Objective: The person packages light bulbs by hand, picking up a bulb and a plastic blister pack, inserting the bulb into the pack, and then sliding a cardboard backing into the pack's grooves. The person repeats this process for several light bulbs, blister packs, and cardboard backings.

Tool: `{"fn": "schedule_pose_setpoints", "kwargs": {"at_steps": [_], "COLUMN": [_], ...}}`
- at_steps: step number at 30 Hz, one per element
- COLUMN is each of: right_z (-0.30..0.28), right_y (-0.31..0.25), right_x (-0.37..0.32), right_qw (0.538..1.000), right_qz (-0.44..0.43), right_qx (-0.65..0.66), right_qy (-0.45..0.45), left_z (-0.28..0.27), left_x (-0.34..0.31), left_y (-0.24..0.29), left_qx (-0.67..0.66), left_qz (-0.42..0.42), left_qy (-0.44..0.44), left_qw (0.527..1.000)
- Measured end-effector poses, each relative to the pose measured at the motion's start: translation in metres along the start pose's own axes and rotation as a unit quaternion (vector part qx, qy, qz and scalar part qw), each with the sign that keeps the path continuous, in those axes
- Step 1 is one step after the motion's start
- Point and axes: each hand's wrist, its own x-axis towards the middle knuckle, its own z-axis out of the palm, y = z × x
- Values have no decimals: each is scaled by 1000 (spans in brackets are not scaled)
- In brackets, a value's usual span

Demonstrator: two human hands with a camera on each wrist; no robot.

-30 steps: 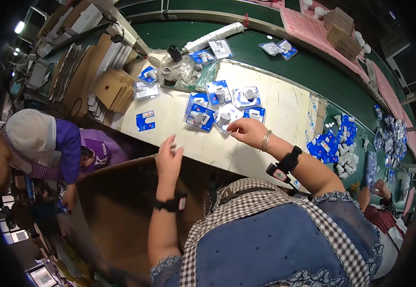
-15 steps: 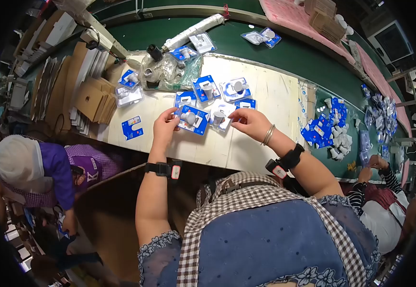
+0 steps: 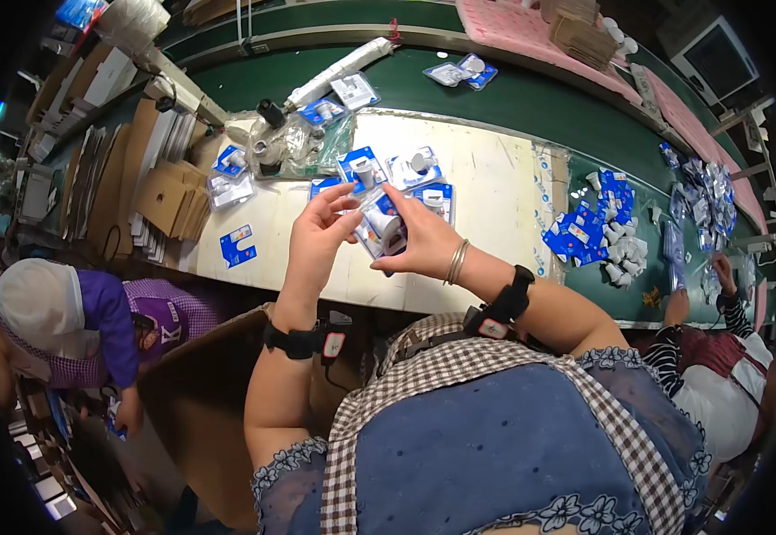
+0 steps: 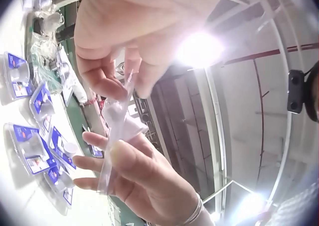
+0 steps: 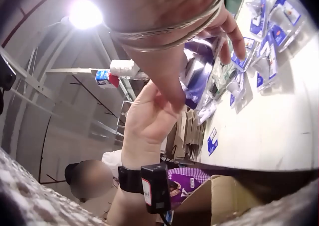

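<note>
A clear plastic blister pack [image 3: 388, 230] with a blue card and a white, round-ended part inside is held up between both hands, above the near side of the white table. My right hand [image 3: 431, 239] grips it from the right, thumb on one face and fingers on the other. At the opposite end, my left hand [image 3: 315, 241] pinches the edge of the plastic, which appears edge-on in the left wrist view. Just beyond lie similar blister packs [image 3: 363, 171] with blue cards, partly hidden by the hands. In the right wrist view, my right wrist covers part of the held pack [image 5: 198, 81].
A loose blue card [image 3: 238, 246] lies at the left. Behind it are more packs [image 3: 230, 189] and a clear bag of grey parts [image 3: 292, 150]. Blue cards [image 3: 575, 235] and white parts [image 3: 624, 254] are heaped at the right. A cardboard box [image 3: 196, 392] stands below the table's edge.
My left hand came in to the packs, then moved to the lifted pack's edge. The right hand went from touching a pack on the table to gripping one raised between the hands.
</note>
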Motion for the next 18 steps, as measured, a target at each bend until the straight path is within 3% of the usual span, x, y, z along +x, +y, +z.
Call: {"fn": "schedule_pose_setpoints", "kwargs": {"at_steps": [3,6,10,12,18], "right_z": [-2,-11,-18,-23,-44], "right_y": [24,39,46,52,52], "right_x": [-10,-29,-53,-63,-84], "right_qw": [982,873,837,872,882], "right_qz": [85,202,185,132,165], "right_qx": [162,443,515,472,441], "right_qy": [45,-20,0,-7,1], "left_z": [17,39,75,83,109], "left_x": [-6,-18,-22,-17,-15], "left_y": [-9,-25,-32,-38,-31], "left_qx": [-172,-165,-206,-209,-250], "left_qz": [5,-50,-103,-118,-145], "left_qy": [-42,-71,-125,-130,-159], "left_qw": [984,982,965,962,944]}}
